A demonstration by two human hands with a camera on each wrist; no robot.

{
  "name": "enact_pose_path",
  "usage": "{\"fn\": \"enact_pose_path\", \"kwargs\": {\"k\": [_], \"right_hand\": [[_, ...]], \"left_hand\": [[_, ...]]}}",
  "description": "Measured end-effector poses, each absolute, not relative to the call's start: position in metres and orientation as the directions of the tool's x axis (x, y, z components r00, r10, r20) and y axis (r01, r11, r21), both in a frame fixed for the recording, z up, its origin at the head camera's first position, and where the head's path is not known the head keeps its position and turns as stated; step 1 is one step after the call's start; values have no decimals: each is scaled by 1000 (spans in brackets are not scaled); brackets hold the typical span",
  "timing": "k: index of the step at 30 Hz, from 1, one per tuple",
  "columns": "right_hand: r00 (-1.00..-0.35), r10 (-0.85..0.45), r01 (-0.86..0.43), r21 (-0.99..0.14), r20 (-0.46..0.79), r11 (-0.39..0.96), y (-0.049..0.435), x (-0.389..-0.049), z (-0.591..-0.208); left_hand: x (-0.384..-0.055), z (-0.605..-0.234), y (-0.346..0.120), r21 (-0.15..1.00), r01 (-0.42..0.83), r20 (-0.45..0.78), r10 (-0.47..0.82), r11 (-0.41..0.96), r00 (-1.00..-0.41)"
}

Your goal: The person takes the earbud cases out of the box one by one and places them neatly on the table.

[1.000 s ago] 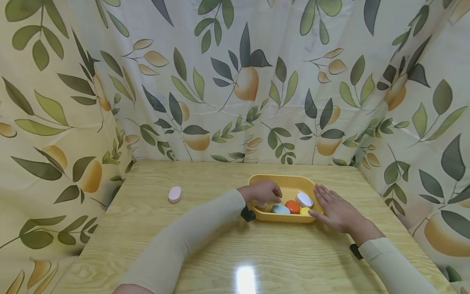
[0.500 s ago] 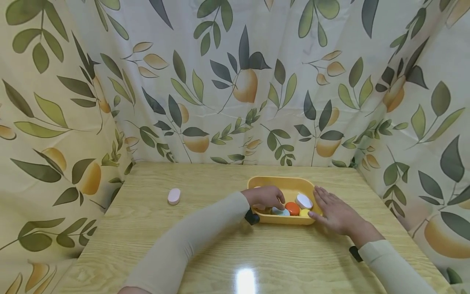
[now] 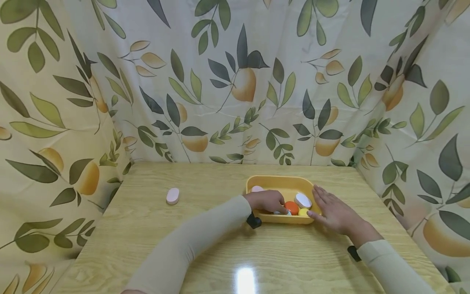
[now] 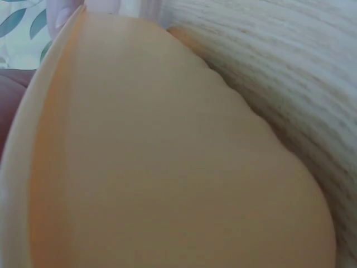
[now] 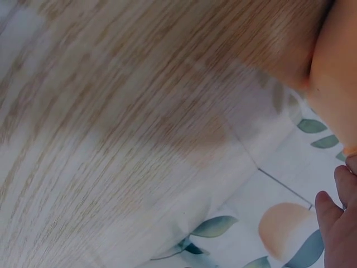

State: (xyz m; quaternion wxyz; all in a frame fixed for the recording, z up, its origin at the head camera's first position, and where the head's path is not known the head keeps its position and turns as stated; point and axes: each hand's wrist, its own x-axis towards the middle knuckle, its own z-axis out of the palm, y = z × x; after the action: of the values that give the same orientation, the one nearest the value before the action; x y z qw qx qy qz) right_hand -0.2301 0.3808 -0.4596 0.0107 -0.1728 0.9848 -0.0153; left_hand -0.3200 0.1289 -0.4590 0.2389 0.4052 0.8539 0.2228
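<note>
A yellow tray (image 3: 280, 220) stands on the wooden table. Inside lie an orange-red oval piece (image 3: 291, 208), a white one (image 3: 302, 200), a yellow one (image 3: 304, 212) and a pale pink one (image 3: 257, 189) by the left end. My left hand (image 3: 267, 201) reaches in over the near left wall, bent fingers down on a light blue piece (image 3: 289, 212), mostly covered. I cannot tell whether they pinch it. Straight-fingered, my right hand (image 3: 335, 211) rests along the tray's right end, its thumb over the near corner. The tray's outer wall (image 4: 167, 145) fills the left wrist view.
A pale pink oval piece (image 3: 173, 196) lies alone on the wooden table (image 3: 216, 253), left of the tray. A leaf-and-fruit patterned curtain (image 3: 235, 81) encloses the table at the back and sides. A bright reflection shows near the table's front.
My left hand has shifted slightly right and down onto the light blue piece, uncovering the pink piece at the tray's left end. The right hand keeps its place at the tray.
</note>
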Motion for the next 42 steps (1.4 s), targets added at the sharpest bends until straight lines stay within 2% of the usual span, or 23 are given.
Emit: {"fn": "enact_pose_path", "kwargs": {"k": [7,16,24,32,37,42], "right_hand": [[-942,-334,-333,-34,-27,942,380,-231,-459],[-941,-338,-337,-36,-25,941,380,-231,-461],[-942,-335,-334,-40,-26,942,378,-230,-459],[-941,-336,-335,-41,-27,941,378,-230,-460],[-940,-340,-339,-44,-24,940,379,-230,-461],[-942,-335,-333,-51,-33,942,380,-230,-461]], "left_hand": [[-319,-462,132,532,606,-221,788,591,-574],[-321,-463,128,523,627,-246,807,577,-537],[-320,-459,126,537,599,-245,789,594,-563],[-322,-455,121,587,588,-255,816,556,-518],[-323,-453,117,677,496,-265,808,544,-526],[-321,-450,115,797,306,-296,779,521,-554]]}}
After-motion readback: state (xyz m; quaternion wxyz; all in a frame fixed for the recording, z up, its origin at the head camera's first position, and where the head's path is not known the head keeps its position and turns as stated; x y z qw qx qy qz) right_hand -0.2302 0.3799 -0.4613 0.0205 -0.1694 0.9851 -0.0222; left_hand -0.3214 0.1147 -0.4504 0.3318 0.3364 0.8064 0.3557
